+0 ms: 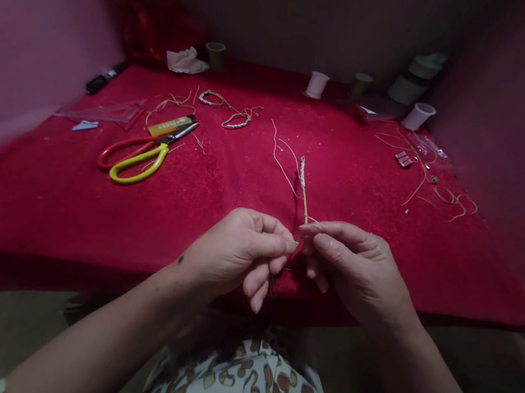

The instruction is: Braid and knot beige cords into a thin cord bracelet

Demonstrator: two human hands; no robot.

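Between my two hands, a braided cord (303, 178) stretches away from me over the red cloth, with its white and greenish strands knotted at the far end. My left hand (256, 247) pinches the near end of this cord between thumb and index finger. Close beside it, my right hand (353, 256) pinches a thin strand coming off the same cord. Loose pale thread ends (279, 162) lie just left of the braid. The exact knot at my fingertips is partly hidden by the fingers.
Scissors (139, 161) with red and yellow handles lie at left by a yellow packet (171, 125). Finished-looking braided bracelets (238, 118) rest behind. Thread spools (317, 85), crumpled tissue (186, 61) and a bottle (415, 78) stand at the back. Tangled cords (433, 179) lie right.
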